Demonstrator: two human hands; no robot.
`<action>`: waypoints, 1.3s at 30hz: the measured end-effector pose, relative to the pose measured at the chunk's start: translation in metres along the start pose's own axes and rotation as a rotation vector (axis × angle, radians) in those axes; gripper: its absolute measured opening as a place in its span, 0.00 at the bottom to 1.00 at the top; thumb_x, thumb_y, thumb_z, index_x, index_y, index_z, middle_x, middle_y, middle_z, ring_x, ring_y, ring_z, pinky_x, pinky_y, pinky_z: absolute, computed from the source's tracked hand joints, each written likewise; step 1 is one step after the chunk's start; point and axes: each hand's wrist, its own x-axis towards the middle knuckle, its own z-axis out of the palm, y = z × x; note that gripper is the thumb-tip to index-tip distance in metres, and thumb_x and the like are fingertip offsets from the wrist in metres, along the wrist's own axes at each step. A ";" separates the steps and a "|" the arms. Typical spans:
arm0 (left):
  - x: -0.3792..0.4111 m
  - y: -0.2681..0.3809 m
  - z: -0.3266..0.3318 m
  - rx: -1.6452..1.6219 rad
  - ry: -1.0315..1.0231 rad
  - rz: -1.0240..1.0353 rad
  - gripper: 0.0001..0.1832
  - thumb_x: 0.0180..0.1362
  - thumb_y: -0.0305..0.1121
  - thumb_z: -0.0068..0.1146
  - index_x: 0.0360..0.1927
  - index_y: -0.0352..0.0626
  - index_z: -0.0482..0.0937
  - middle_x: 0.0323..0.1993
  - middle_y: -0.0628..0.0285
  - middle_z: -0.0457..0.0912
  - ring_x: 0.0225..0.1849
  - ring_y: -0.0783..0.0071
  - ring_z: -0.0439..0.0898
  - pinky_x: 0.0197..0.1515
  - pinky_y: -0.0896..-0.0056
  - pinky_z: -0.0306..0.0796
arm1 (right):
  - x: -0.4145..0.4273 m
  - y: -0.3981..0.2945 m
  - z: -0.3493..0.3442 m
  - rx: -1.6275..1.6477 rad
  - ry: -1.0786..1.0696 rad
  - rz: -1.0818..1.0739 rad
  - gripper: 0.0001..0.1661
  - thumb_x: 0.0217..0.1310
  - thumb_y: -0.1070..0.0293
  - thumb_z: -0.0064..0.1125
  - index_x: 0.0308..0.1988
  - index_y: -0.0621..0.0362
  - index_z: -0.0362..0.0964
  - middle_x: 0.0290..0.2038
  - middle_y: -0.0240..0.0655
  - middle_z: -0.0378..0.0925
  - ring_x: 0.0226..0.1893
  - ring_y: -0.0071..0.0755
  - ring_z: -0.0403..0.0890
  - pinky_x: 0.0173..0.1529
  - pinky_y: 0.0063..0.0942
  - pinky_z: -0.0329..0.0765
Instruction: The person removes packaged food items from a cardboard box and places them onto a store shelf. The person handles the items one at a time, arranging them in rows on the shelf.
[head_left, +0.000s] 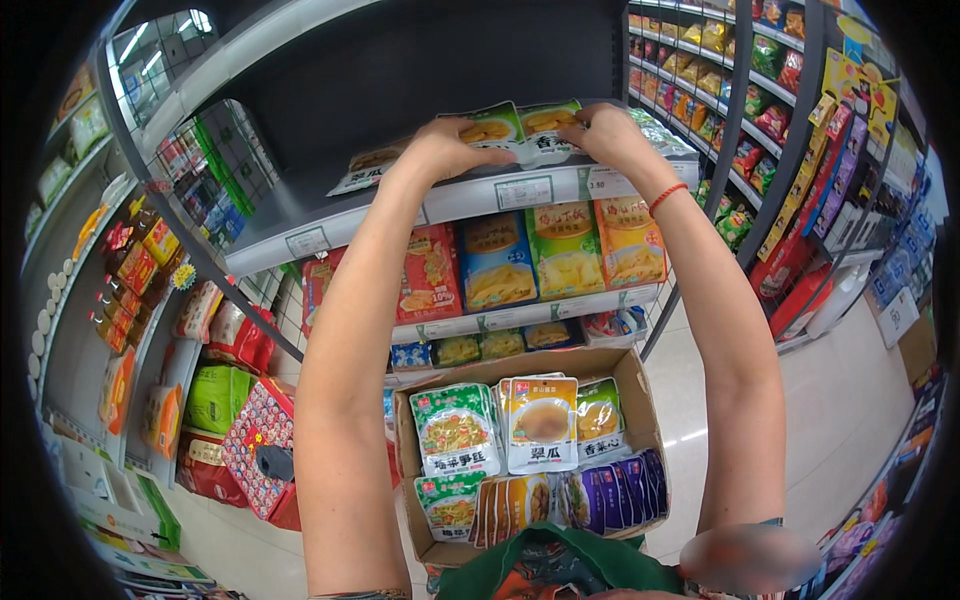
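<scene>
My left hand (450, 148) grips the left edge of a green-and-white food pouch (495, 126) on the upper black shelf (292, 196). With thumb and fingers, my right hand (613, 135) holds the right edge of a similar pouch (550, 124) beside it. Both pouches lean side by side above the shelf's front lip. A brown-and-white pouch (367, 169) lies left of my left hand, partly hidden by my forearm. Behind my right wrist is another silvery-green pouch (660, 131). An open cardboard box (405, 420) below my arms holds green, orange and purple pouches.
Blue, green, orange and red packets (495, 259) stand on the shelf below. Wire mesh side panels (225, 172) flank the rack. Oil bottles (135, 259) and rice bags (217, 397) are at left. Chip bags (750, 157) fill racks at right.
</scene>
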 end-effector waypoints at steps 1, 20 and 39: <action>-0.001 0.000 0.001 0.005 0.016 0.000 0.56 0.33 0.67 0.71 0.60 0.32 0.74 0.57 0.40 0.76 0.59 0.51 0.77 0.60 0.63 0.70 | 0.001 0.003 0.000 -0.011 0.006 -0.018 0.25 0.56 0.55 0.66 0.39 0.70 0.79 0.40 0.59 0.80 0.45 0.59 0.81 0.51 0.43 0.77; -0.076 0.055 0.065 -0.021 0.496 0.626 0.17 0.51 0.27 0.65 0.47 0.41 0.82 0.48 0.57 0.79 0.54 0.56 0.73 0.57 0.61 0.69 | -0.087 0.000 -0.014 -0.032 0.300 -0.419 0.13 0.51 0.75 0.62 0.40 0.60 0.74 0.39 0.43 0.76 0.45 0.50 0.75 0.50 0.41 0.73; -0.057 0.073 0.109 0.164 0.622 0.579 0.15 0.44 0.21 0.66 0.38 0.41 0.78 0.38 0.59 0.75 0.45 0.57 0.73 0.48 0.60 0.71 | -0.104 0.027 0.001 -0.188 0.421 -0.465 0.17 0.48 0.80 0.59 0.42 0.59 0.70 0.43 0.40 0.70 0.45 0.47 0.72 0.51 0.41 0.71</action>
